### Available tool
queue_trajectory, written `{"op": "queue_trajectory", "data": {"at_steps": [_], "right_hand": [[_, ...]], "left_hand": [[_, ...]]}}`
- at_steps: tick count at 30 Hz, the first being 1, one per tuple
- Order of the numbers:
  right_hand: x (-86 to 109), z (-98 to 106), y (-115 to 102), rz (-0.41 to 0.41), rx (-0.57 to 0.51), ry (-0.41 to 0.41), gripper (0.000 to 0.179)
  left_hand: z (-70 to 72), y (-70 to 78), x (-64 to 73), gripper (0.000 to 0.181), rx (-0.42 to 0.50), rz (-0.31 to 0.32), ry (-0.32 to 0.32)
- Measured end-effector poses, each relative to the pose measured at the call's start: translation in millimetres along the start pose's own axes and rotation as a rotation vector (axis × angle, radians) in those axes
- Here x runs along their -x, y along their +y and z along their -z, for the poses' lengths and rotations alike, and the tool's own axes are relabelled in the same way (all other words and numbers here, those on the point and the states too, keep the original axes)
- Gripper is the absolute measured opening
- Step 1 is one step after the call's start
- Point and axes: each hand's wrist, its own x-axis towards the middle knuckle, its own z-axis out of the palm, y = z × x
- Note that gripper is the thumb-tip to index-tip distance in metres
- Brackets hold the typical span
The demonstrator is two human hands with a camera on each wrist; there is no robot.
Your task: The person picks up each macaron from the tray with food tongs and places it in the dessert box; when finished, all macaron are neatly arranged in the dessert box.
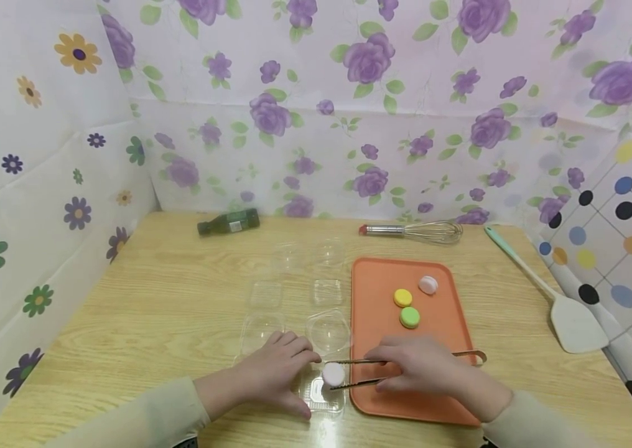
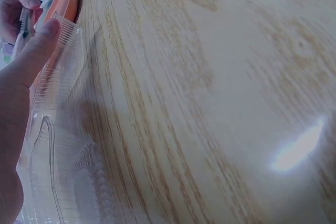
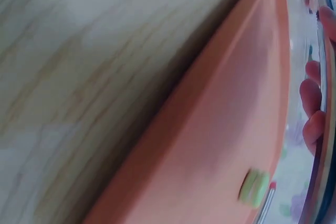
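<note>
The right hand (image 1: 417, 367) grips long metal tongs (image 1: 405, 370) that pinch a pale pink round macaron (image 1: 333, 374) over the nearest cell of the clear plastic compartment tray (image 1: 293, 298). The tongs lie left-right, tips pointing left. The left hand (image 1: 271, 373) presses flat on the plastic tray; the flat orange tray (image 1: 374, 280) holds yellow (image 1: 402, 297), green (image 1: 409, 317) and pink (image 1: 428, 285) macarons.

A wooden table boxed in by flowered sheets.

The table (image 1: 181, 311) has a pale, yellowish wood-grain top with a glossy finish; a bright patch of light glares on it near the front edge. A white sheet printed with purple roses and green leaves (image 1: 372, 93) hangs along the back. On the left, a sheet (image 1: 30, 186) carries scattered flowers in orange, purple and green. On the right, a sheet (image 1: 618, 205) shows coloured dots joined by thin dark lines. The cloths meet at the table's corners.
</note>
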Motion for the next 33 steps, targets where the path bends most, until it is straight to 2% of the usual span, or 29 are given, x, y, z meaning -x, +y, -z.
{"op": "queue_trajectory", "data": {"at_steps": [8,14,22,29,33], "right_hand": [[-11.7,0,-22,0.012,0.083,-0.049,0.037],[-14.9,6,-31,-0.034,0.096,-0.085,0.035],[-16.2,6,-33,-0.050,0.125,-0.114,0.035],[-15.5,10,-34,-0.051,0.111,-0.121,0.039],[-11.5,14,-32,-0.068,0.063,-0.114,0.041]], "left_hand": [[-1.1,0.0,0.0,0.085,0.012,0.011,0.003],[0.6,1.1,-0.6,0.085,0.010,0.021,-0.010],[0.1,1.7,-0.2,0.085,0.017,0.014,-0.014],[-1.0,1.4,-0.2,0.083,0.011,0.007,0.008],[-0.4,1.0,-0.2,0.085,0.002,0.004,0.003]]}}
